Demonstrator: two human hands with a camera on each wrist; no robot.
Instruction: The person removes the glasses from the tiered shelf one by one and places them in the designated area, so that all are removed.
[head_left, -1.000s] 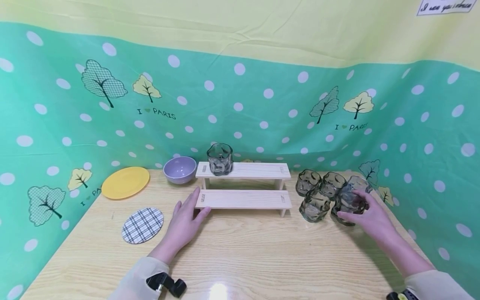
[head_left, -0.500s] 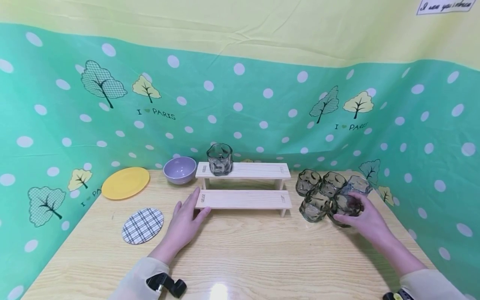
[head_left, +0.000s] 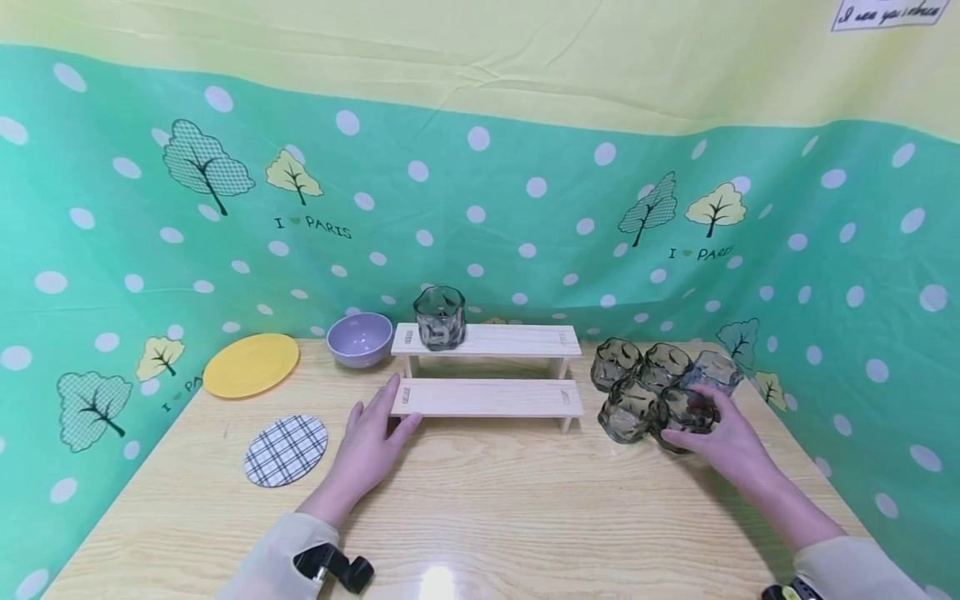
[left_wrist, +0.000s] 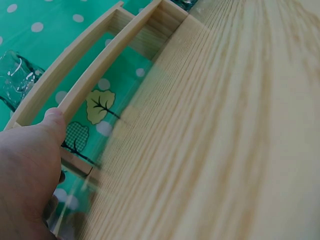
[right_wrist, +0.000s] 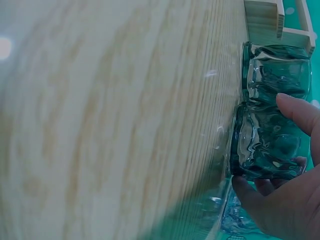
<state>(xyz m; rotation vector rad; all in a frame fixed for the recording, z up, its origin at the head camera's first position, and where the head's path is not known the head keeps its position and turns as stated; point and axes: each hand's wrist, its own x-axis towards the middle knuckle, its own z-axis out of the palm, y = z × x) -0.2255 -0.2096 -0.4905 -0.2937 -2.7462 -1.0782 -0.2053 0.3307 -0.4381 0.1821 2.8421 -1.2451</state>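
In the head view, my right hand (head_left: 729, 439) grips a smoky glass tumbler (head_left: 681, 410), the front right one of a cluster. The right wrist view shows the thumb on one side of this tumbler (right_wrist: 265, 142) and fingers on the other; a second tumbler (right_wrist: 277, 72) stands right against it. My left hand (head_left: 369, 446) rests at the left end of a two-tier wooden shelf (head_left: 487, 398), thumb at the lower board's front edge, fingers extended along its end. Another tumbler (head_left: 440, 318) stands upright on the upper tier, at its left.
Beside the held tumbler are several more tumblers (head_left: 628, 412), including a bluish one (head_left: 716, 371) behind. A purple bowl (head_left: 360, 340), a yellow plate (head_left: 251, 366) and a checked round mat (head_left: 286, 450) lie left of the shelf. A green curtain (head_left: 480, 233) borders the wooden table (head_left: 525, 517).
My right hand has closed in on the front right tumbler and moved slightly left with it, toward the neighbouring tumbler. The bluish tumbler behind shows more. My left hand and the shelf have stayed put.
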